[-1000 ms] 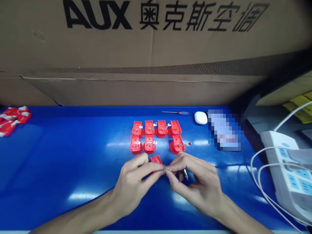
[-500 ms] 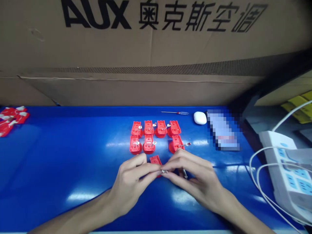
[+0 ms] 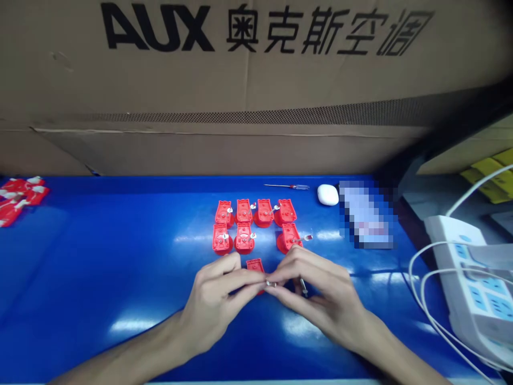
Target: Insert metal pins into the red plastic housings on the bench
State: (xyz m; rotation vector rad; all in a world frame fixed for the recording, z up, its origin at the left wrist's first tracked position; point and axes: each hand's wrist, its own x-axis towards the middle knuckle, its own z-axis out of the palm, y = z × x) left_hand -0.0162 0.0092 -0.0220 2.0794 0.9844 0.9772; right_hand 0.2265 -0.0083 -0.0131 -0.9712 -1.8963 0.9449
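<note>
My left hand (image 3: 218,302) pinches a small red plastic part (image 3: 255,266) at the middle of the blue table (image 3: 120,256). My right hand (image 3: 320,297) meets it fingertip to fingertip, pinching a tiny silver metal piece (image 3: 271,283) against that part. A second thin metal piece (image 3: 303,287) is tucked under the right hand's fingers. Just behind the hands, several matching red parts (image 3: 244,224) with silver metal contacts stand in two rows.
A large AUX cardboard box (image 3: 256,80) walls off the back. More red parts (image 3: 18,195) lie at the far left. A thin screwdriver (image 3: 288,186), a white earbud case (image 3: 327,194) and a blurred flat object lie behind. A white power strip (image 3: 473,278) with cables sits right.
The right hand's fingertips moved slightly left, closing onto the left hand's fingertips and the red part. The view shifted a little.
</note>
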